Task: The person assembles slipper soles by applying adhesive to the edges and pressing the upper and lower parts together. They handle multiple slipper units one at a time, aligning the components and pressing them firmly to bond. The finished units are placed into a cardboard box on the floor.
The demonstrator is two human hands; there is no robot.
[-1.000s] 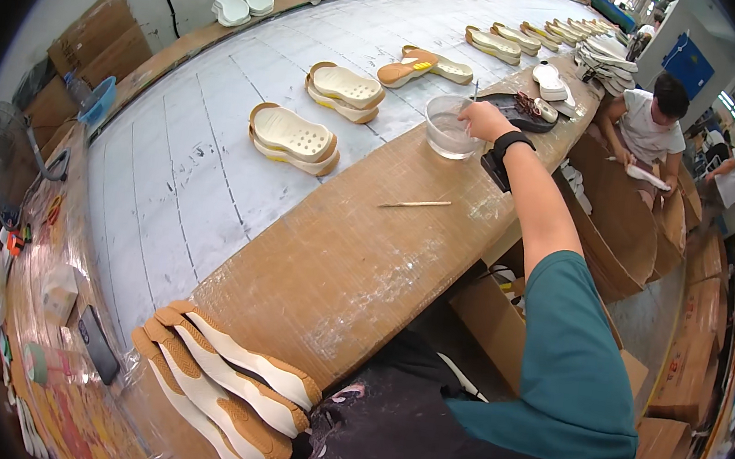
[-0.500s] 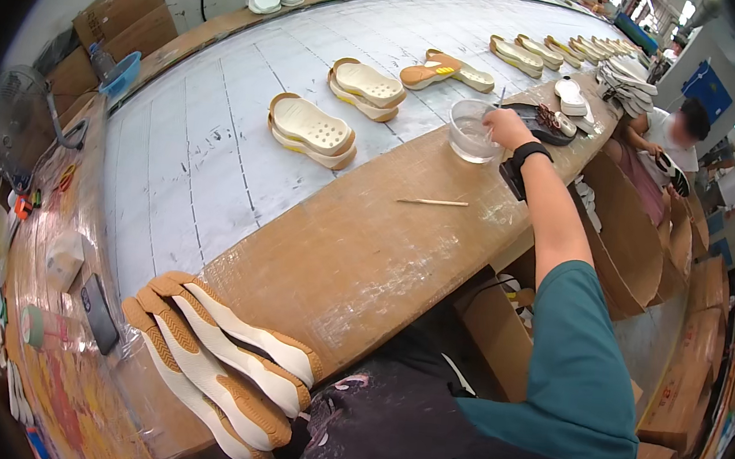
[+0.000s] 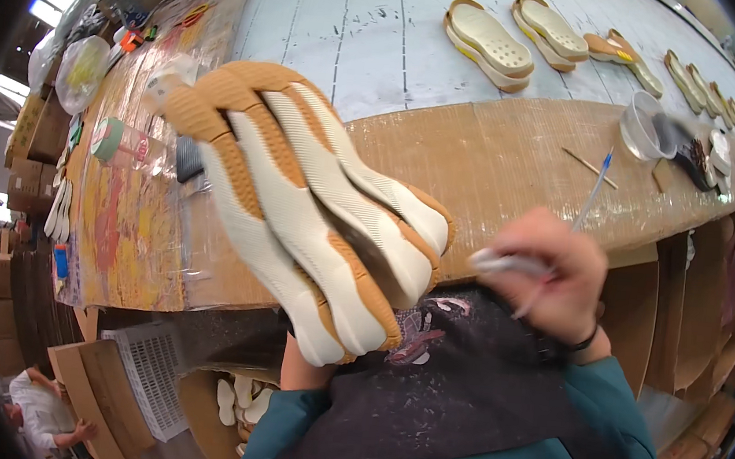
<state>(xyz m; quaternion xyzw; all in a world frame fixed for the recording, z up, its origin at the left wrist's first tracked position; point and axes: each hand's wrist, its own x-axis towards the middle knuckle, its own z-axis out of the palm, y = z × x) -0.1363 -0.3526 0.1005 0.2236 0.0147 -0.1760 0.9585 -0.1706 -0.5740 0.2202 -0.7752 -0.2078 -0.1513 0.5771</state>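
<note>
A stack of several shoe soles (image 3: 285, 213), white with tan tread, rises in front of me at the left. My left forearm (image 3: 304, 370) comes up beneath its lower end; the hand is hidden behind the soles it holds up. Just right of the stack, my right hand (image 3: 554, 270) is closed around a slim, clear pen (image 3: 594, 191) with a blue end pointing up. A small white thing (image 3: 510, 264) also sticks out of its fingers toward the soles, too blurred to name.
A clear plastic cup (image 3: 647, 128) and a thin wooden stick (image 3: 590, 164) lie farther right on the brown worktop (image 3: 481, 152). Finished-looking soles (image 3: 490, 42) line the pale surface behind. A lidded jar (image 3: 115, 141) stands left. Another person (image 3: 45, 406) is at lower left.
My right hand has left the clear cup and come back beside the soles, now with the pen. My view has turned left, and the stack looks larger and higher.
</note>
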